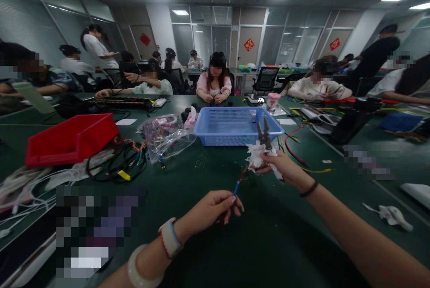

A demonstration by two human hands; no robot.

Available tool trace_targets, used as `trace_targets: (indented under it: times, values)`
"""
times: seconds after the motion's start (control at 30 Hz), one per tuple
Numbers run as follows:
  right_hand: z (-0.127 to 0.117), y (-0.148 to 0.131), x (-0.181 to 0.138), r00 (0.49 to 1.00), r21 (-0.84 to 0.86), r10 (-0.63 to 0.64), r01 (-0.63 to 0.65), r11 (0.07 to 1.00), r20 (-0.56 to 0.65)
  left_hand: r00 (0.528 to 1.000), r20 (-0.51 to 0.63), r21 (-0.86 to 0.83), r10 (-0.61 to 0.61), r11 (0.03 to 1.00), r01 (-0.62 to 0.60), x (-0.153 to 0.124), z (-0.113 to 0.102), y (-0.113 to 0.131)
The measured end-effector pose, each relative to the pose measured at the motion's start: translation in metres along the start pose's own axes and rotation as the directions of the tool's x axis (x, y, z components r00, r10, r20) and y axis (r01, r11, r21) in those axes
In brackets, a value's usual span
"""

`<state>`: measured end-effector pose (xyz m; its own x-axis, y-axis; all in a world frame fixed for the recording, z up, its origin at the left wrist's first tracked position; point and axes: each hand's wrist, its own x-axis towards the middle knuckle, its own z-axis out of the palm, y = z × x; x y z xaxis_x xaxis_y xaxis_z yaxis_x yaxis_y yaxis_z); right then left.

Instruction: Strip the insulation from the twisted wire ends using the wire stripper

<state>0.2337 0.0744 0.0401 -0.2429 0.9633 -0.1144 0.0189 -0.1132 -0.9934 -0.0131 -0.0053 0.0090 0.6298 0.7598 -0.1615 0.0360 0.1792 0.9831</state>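
Note:
My left hand pinches a short blue wire between thumb and finger. Reddish bare strands fan out from the wire's upper end, close to my right hand. My right hand is closed around dark pliers whose jaws point up and stand apart. Crumpled white tissue wraps the pliers' handles and hides most of them. Both hands are above the dark green table. Behind the pliers is a blue mesh basket.
At the left are a red bin, a clear bag of wires, tangled black cables and white cords. Red and yellow leads lie at the right, with crumpled tissue nearer. Several people sit around the table.

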Motion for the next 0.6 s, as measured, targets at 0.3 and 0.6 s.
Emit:
trace_targets:
  times: [0.3, 0.6]
  values:
    - [0.005, 0.025, -0.026, 0.886, -0.714, -0.462, 0.351, 0.606, 0.043, 0.99, -0.138, -0.099, 0.017, 0.995, -0.03, -0.002, 0.003, -0.002]
    - [0.007, 0.033, -0.039, 0.922, -0.987, -0.371, 0.142, 0.07, 0.107, 0.957, -0.282, -0.16, -0.062, 0.987, 0.017, 0.006, -0.007, -0.007]
